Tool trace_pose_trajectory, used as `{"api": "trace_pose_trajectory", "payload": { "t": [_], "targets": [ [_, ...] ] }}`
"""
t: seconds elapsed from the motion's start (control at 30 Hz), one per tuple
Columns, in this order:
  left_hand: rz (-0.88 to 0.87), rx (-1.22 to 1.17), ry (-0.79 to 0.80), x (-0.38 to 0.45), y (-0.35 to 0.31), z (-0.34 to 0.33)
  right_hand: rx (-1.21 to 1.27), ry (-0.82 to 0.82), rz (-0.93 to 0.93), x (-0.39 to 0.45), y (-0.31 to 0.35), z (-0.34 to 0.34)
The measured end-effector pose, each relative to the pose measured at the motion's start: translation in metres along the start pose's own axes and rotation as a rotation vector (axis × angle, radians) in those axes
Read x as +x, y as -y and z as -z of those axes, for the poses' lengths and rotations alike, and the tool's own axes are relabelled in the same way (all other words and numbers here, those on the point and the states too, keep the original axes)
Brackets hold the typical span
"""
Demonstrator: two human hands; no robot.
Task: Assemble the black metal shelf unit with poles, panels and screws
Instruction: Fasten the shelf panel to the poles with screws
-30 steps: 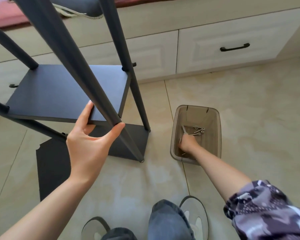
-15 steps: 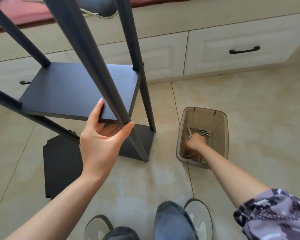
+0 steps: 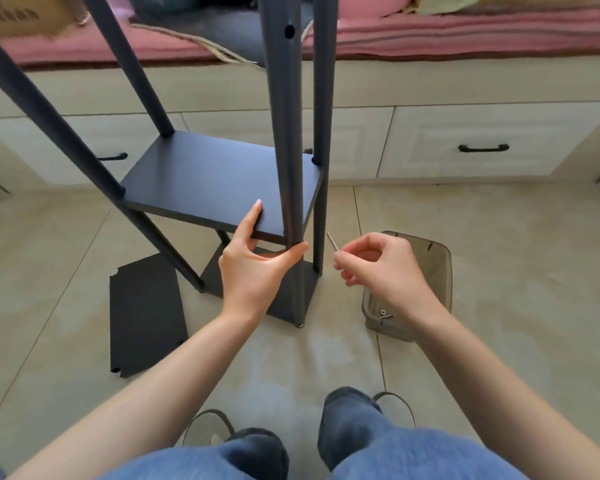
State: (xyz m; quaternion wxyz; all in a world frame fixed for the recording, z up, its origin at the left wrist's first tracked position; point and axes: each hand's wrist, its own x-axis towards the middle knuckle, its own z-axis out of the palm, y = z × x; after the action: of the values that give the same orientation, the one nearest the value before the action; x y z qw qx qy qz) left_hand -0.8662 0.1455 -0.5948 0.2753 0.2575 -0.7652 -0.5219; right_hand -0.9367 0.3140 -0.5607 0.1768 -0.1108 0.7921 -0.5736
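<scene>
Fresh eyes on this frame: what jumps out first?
The half-built black metal shelf unit fills the upper centre, and the left hand grips its front pole and raised panel edge. Just right of it, the right hand pinches a slim silver screw, above a translucent brown plastic bin on the tiled floor.

all four poles run off the top edge, tops unseen. near pole [image 3: 284,140] covers the front right corner of the shelf panel [image 3: 219,181], so the joint there can't be read. left hand [image 3: 253,268] hides the panel edge under it. right hand [image 3: 378,268] covers the head end of the screw [image 3: 332,241]; only the shaft shows. its wrist blocks much of the plastic bin [image 3: 437,271]; contents too small to identify.
</scene>
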Motion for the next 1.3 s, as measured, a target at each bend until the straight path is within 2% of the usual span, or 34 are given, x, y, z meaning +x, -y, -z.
{"api": "trace_pose_trajectory", "payload": {
  "t": [0.37, 0.5, 0.97, 1.3],
  "targets": [
    [-0.035, -0.049, 0.033, -0.007, 0.01, 0.009, -0.016, -0.082, 0.141, -0.037, 0.014, -0.026],
    [-0.068, -0.028, 0.076, -0.006, 0.017, 0.01, -0.071, -0.057, 0.178, -0.034, 0.014, -0.03],
    [-0.111, -0.035, 0.04, -0.007, 0.015, 0.01, -0.06, -0.039, 0.139, -0.032, 0.003, -0.04],
    [-0.123, -0.043, 0.032, -0.013, 0.012, 0.008, -0.109, -0.088, 0.246, -0.029, 0.009, -0.046]
  ]
}}
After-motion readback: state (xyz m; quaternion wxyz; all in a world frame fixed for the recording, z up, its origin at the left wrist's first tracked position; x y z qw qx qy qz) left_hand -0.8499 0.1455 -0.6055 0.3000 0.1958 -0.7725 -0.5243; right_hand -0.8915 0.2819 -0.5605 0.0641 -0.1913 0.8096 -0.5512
